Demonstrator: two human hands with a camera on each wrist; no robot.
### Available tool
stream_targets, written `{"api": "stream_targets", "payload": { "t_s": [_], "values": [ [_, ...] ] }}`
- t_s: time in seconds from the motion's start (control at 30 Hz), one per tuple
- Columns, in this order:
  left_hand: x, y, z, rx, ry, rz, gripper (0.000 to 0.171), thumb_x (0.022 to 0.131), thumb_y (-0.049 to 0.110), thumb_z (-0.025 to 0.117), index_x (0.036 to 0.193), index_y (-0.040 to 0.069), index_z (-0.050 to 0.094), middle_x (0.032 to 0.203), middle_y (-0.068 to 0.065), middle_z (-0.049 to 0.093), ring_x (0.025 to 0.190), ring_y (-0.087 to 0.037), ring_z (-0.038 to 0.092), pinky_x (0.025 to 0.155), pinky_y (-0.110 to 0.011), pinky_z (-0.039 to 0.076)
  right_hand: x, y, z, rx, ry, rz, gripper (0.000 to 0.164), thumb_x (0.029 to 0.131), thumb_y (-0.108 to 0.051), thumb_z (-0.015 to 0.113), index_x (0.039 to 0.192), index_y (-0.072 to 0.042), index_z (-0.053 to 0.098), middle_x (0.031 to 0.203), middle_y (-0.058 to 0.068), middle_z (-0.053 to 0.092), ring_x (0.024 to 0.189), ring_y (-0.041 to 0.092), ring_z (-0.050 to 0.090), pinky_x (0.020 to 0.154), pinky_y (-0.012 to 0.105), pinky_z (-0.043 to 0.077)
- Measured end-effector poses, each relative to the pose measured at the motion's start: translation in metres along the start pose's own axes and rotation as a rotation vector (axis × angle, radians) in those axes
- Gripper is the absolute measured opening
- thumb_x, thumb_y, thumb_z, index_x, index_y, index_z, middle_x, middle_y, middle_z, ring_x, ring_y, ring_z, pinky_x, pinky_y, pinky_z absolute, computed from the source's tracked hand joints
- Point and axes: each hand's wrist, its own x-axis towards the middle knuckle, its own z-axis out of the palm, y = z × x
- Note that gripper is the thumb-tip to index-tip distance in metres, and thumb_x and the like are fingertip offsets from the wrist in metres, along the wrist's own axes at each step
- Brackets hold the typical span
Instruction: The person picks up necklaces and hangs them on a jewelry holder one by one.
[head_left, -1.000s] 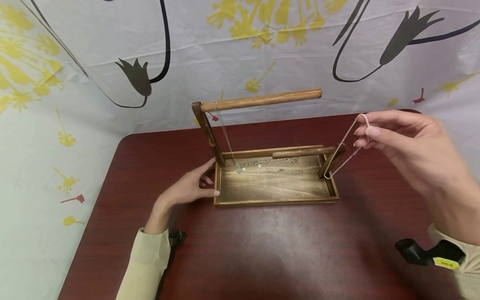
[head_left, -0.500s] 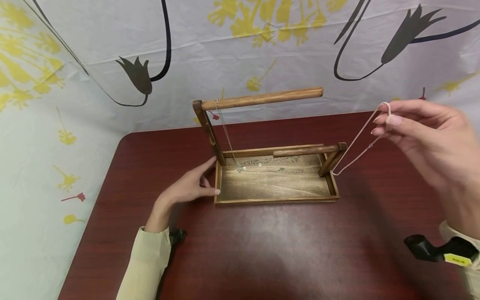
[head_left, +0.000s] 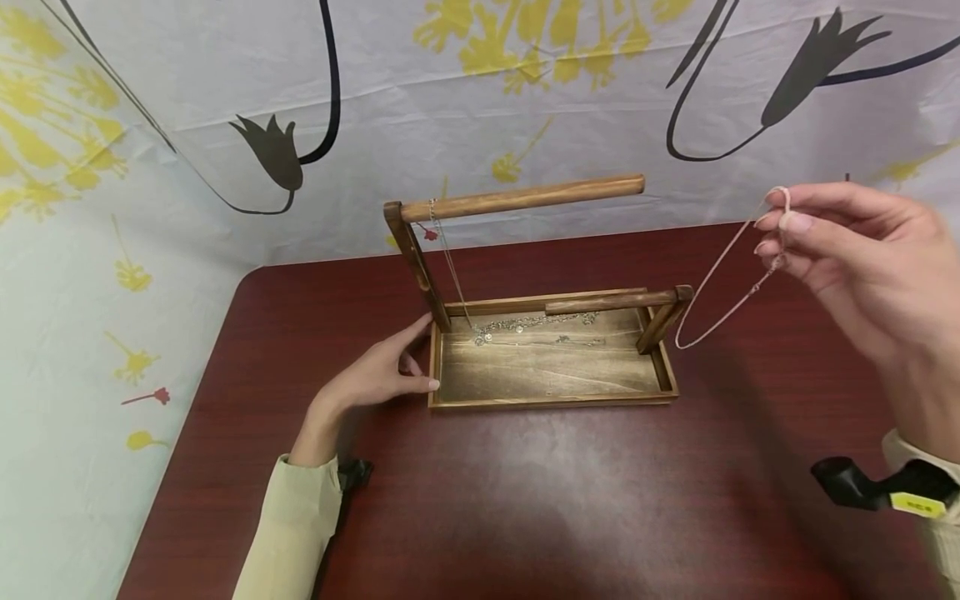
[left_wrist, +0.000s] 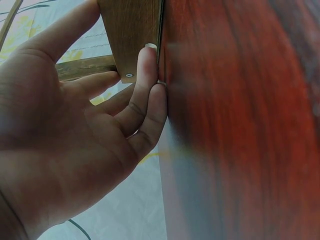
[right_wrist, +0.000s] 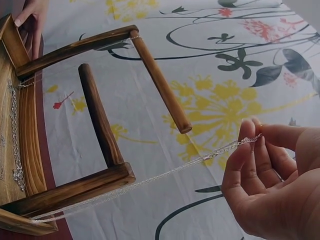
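A wooden jewelry stand (head_left: 540, 379) with a shallow tray base rests on the table. My left hand (head_left: 375, 371) touches the tray's left end, thumb at the rim and fingers spread along the outside. To the right of the stand, my right hand (head_left: 862, 254) is raised and pinches a thin silver necklace (right_wrist: 225, 149) between thumb and fingertips. The necklace hangs in a long loop beside the short post. Another chain (head_left: 452, 267) hangs from the left end of the high bar (head_left: 525, 197). Several chains (head_left: 517, 323) lie along the back of the tray.
A low bar (head_left: 611, 303) extends leftward from the right post. The dark red table (head_left: 562, 500) runs out in front, its back edge against a white flower-printed cloth (head_left: 360, 167). Both wrists wear black devices; the right one (head_left: 885, 483) carries a yellow label.
My right hand has moved right and slightly up with the necklace. Its loop has shifted from over the short post to the open space right of it. My left hand has stayed put.
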Motion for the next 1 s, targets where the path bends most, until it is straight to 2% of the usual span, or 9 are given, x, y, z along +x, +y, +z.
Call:
{"api": "stream_targets", "payload": {
  "t_s": [0.2,0.67,0.83,1.0],
  "values": [
    [0.001,0.000,0.000,-0.001,0.001,0.002,0.101,0.087,0.031,0.079,0.161,0.025,0.011,0.104,-0.006,0.066,0.086,-0.014,0.066,0.078,-0.036,0.050,0.005,-0.002,-0.002,0.019,0.008,0.006,0.032,0.091,0.031,0.033,0.114,0.029,0.055,0.103,0.033,0.064,0.086,0.040,0.066,0.070,0.040,0.056],
    [0.000,-0.001,0.000,-0.004,0.010,-0.001,0.100,0.087,0.031,0.079,0.161,0.025,0.012,0.122,-0.007,0.060,0.091,-0.013,0.065,0.081,-0.036,0.050,0.024,-0.004,-0.003,0.018,0.096,0.081,0.033,0.093,0.028,0.036,0.118,0.024,0.057,0.107,0.029,0.065,0.086,0.037,0.065,0.069,0.039,0.055],
    [0.000,-0.001,0.001,-0.006,0.010,0.000,0.100,0.087,0.031,0.079,0.161,0.025,0.012,0.119,-0.007,0.061,0.093,-0.015,0.064,0.082,-0.036,0.050,0.028,-0.003,-0.002,0.019,0.093,0.101,0.035,0.092,0.028,0.037,0.119,0.022,0.058,0.106,0.028,0.066,0.087,0.036,0.066,0.070,0.039,0.055],
    [0.001,-0.001,0.000,-0.006,0.011,0.008,0.100,0.087,0.030,0.079,0.161,0.025,0.013,0.122,-0.007,0.060,0.094,-0.015,0.063,0.082,-0.036,0.050,0.032,-0.002,0.001,0.017,0.081,0.121,0.038,0.092,0.029,0.037,0.122,0.020,0.058,0.109,0.028,0.066,0.090,0.034,0.065,0.071,0.038,0.055]
  ]
}}
